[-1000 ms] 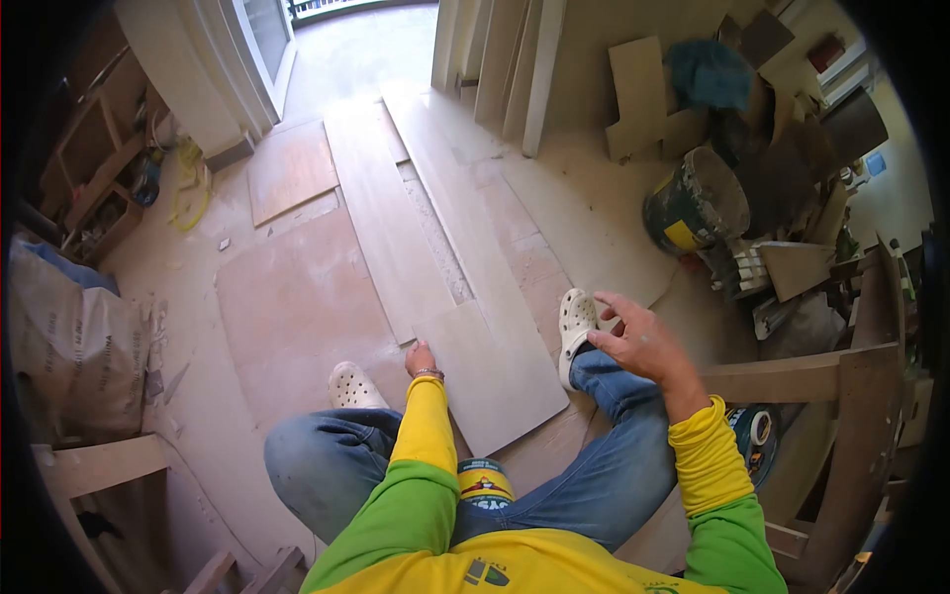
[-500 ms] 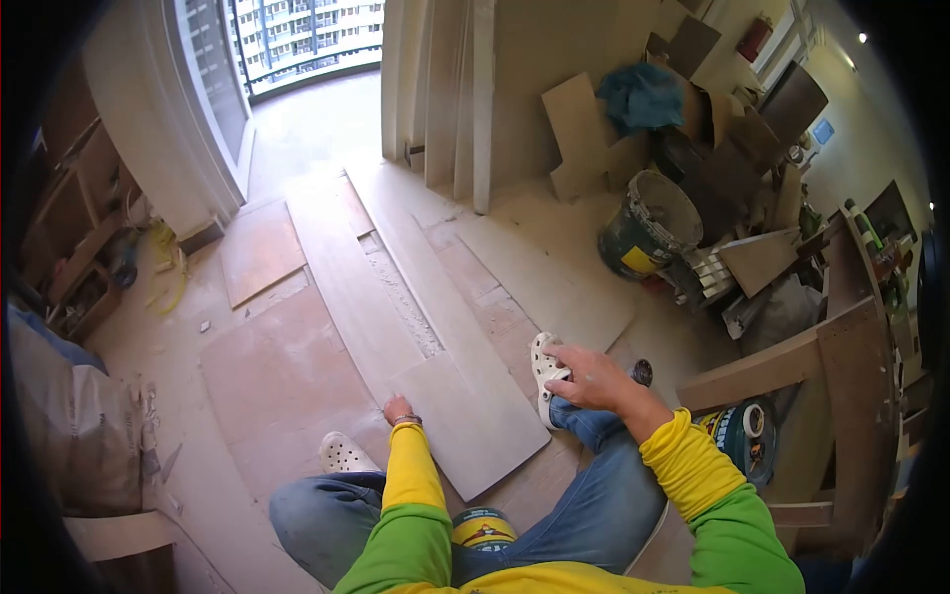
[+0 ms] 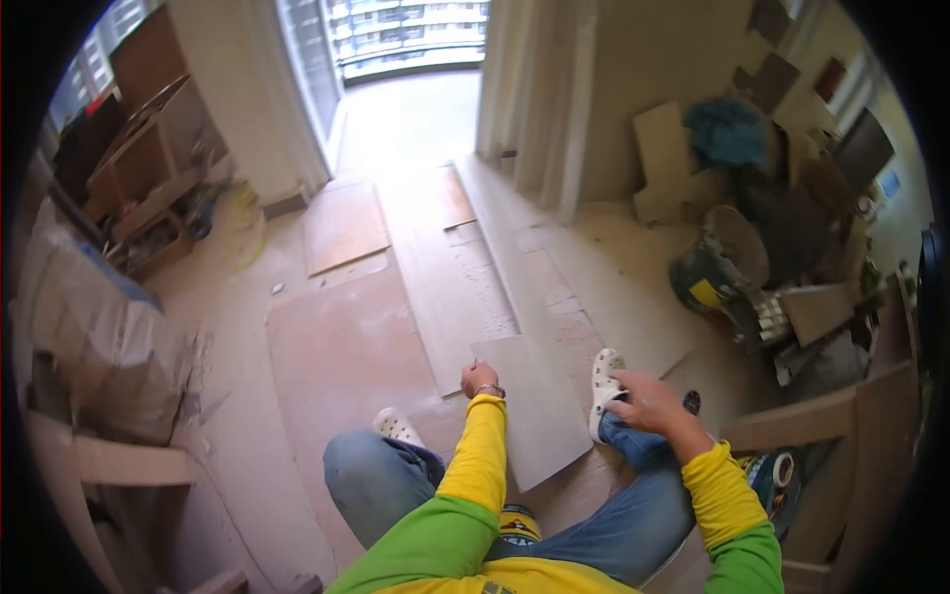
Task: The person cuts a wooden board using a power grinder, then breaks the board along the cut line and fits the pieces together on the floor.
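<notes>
A short pale floor plank (image 3: pixel 544 426) lies in front of me, its near end between my legs. At its left edge, close to the far corner, my left hand (image 3: pixel 480 378) is closed; the fingertips are partly hidden. My right hand (image 3: pixel 650 403) hovers over my right white clog (image 3: pixel 607 381), fingers loosely bent and apart, holding nothing I can see. Beyond the short plank run two long pale planks (image 3: pixel 421 267), (image 3: pixel 505 252), with a rough strip of whitish residue (image 3: pixel 483 282) between them. My left clog (image 3: pixel 398 426) rests on the reddish floor.
A reddish board (image 3: pixel 346 228) lies left of the long planks. A dirty bucket (image 3: pixel 708 262) and piled offcuts stand at right, near a wooden frame (image 3: pixel 792 426). Paint tins (image 3: pixel 520 525), (image 3: pixel 772 485) sit close to me. A wrapped bag (image 3: pixel 129 346) is at left.
My view has turned left, so everything sits further right in it. My left hand is still at the plank's left edge, and my right hand still hovers by the right clog.
</notes>
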The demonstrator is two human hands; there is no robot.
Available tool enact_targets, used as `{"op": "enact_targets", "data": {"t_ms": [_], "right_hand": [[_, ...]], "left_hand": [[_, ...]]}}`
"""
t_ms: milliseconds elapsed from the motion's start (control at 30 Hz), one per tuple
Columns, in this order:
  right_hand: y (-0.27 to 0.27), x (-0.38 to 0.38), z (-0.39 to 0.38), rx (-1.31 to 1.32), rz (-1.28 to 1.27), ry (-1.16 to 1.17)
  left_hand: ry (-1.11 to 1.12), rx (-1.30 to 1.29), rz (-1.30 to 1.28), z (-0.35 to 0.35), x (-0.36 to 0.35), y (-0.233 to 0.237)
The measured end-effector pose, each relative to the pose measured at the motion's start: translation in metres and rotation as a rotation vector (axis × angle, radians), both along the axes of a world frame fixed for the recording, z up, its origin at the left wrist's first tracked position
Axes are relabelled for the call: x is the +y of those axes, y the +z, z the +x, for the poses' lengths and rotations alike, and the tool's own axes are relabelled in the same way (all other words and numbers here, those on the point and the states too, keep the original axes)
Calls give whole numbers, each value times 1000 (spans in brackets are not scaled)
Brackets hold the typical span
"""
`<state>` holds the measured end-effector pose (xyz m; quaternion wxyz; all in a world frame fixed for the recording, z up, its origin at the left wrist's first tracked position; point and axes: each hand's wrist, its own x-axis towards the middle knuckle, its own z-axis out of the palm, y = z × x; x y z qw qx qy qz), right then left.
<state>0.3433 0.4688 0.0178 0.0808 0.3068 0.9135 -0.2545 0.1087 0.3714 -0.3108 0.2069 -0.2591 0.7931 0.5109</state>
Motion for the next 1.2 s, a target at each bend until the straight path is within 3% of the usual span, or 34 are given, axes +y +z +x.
{"op": "enact_targets", "data": {"t_ms": [67,200,300,367,433,567,633,833,900,1033,1200], "right_hand": [[-12,2,6,68,36,152],[-25,-9,-5,168,-61,87],[-37,-22,-20,204,12,-16],[-41,-21,-22,49,94,28],[-49,-12,-23,-69,64,18],[-47,4,-29,-266,35,72],[-63,13,-25,-281,38,117],[-57,18,-32,-505,-52,189],[-56,21,-34,-522,-61,180],[-29,24,-38,-349,-36,49],[-10,26,-41,-200,-1,49]], "left_hand": [[-35,40,7,12,12,30],[-63,130,75,28,37,63],[-137,166,175,36,50,69],[-224,173,190,45,60,80],[-206,178,417,49,67,91],[-403,243,252,55,79,122],[-393,253,266,63,84,129],[-482,297,278,57,92,117],[-515,215,370,44,94,81],[-485,226,338,34,73,77],[-420,218,158,15,35,60]]}}
